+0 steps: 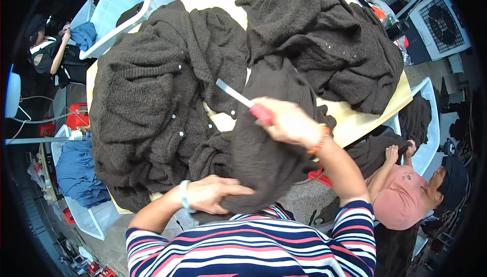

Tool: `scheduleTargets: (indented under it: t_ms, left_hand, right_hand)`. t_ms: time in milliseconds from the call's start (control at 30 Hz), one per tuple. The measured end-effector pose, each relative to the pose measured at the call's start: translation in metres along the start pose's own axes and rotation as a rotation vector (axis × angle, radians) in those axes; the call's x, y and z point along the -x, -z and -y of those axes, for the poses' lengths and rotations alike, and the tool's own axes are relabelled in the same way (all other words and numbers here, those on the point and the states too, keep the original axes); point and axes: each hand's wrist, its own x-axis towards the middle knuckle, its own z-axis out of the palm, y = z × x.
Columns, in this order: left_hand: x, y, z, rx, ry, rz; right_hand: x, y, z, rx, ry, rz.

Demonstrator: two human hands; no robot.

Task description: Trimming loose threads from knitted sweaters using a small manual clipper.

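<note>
A dark brown knit garment (269,145) is draped down the front of the table toward my striped shirt. My left hand (210,193) grips its lower part, with the index finger stretched across the cloth. In my right hand (291,122), closed above the same garment, is a red-handled tool (262,114) with a flat silver blade. The blade points to the upper left; I cannot make out its exact kind. Beside it on the left lies a heap of brown knitwear (137,94) with shiny buttons, and a second heap (304,18) spreads across the far right.
Pale table (362,125) shows between the heaps. White plastic bins stand at the far left (129,3), at left with blue cloth (81,170), and at right (431,120). A person in pink (403,196) handles dark cloth at right; another person (50,54) holds blue cloth at left.
</note>
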Motion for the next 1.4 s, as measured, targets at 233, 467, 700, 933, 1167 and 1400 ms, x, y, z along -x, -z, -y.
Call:
scheduleTargets:
  t_ms: [233, 467, 700, 933, 1167, 1400]
  left_hand:
    - [0.055, -0.044, 0.139, -0.213, 0.55, -0.289]
    - [0.002, -0.016, 0.114, -0.411, 0.566, -0.043]
    - [-0.105, 0.047, 0.2, 0.865, 0.707, -1.165]
    - [-0.186, 0.069, 0.241, 0.67, 0.374, -1.62]
    - [-0.182, 0.104, 0.196, -0.823, 0.341, -1.206]
    - [-0.17, 0.123, 0.246, -0.577, 0.227, -1.224]
  right_hand:
    - [0.024, -0.063, -0.068, 0.292, -0.428, 0.196]
    - [0.084, -0.014, -0.091, 0.088, -0.625, 0.216]
    - [0.06, 0.011, -0.069, 0.003, -0.478, -0.05]
    - [0.03, 0.007, -0.085, -0.014, -0.4, 0.062]
    - [0.001, 0.004, -0.089, 0.027, -0.418, 0.268]
    - [0.003, 0.015, -0.093, -0.002, -0.406, 0.331]
